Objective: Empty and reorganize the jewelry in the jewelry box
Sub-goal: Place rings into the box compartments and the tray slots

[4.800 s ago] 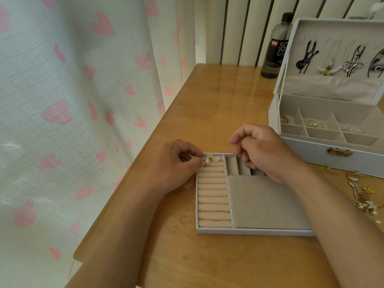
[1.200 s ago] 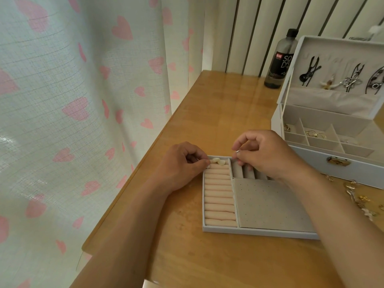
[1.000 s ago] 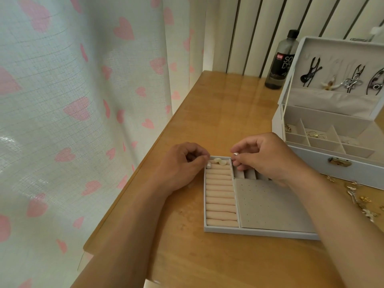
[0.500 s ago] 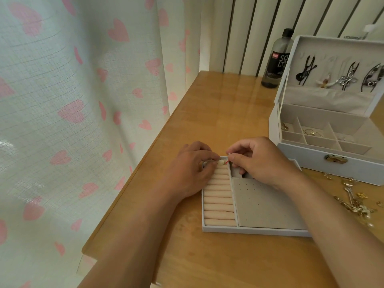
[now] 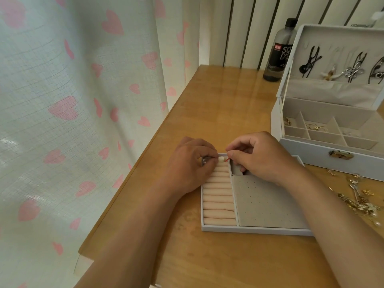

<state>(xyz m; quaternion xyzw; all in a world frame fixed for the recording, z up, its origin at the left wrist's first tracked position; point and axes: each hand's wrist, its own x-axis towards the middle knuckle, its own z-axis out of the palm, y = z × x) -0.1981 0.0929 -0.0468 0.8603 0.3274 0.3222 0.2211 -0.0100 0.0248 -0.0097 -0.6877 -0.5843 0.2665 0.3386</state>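
A pale grey jewelry tray (image 5: 255,229) lies on the wooden table, with pink ring rolls on its left and a dotted earring pad on its right. My left hand (image 5: 190,165) lies over the top rolls, fingers curled around a small silvery piece. A cream pearl-like piece (image 5: 221,159) sits at the top roll between both hands. My right hand (image 5: 261,156) pinches a thin red bit next to it. The open jewelry box (image 5: 311,148) stands at the right, with gold pieces in its compartments and hair clips in its lid.
A dark bottle (image 5: 279,53) stands behind the box at the table's back. Loose gold jewelry (image 5: 361,200) is heaped on the table right of the tray. A heart-patterned curtain (image 5: 83,100) hangs along the table's left edge.
Both hands have closed in on the tray's top left corner. My left hand now covers the upper rolls, and my right hand has come left from the small slots to the pearl piece.
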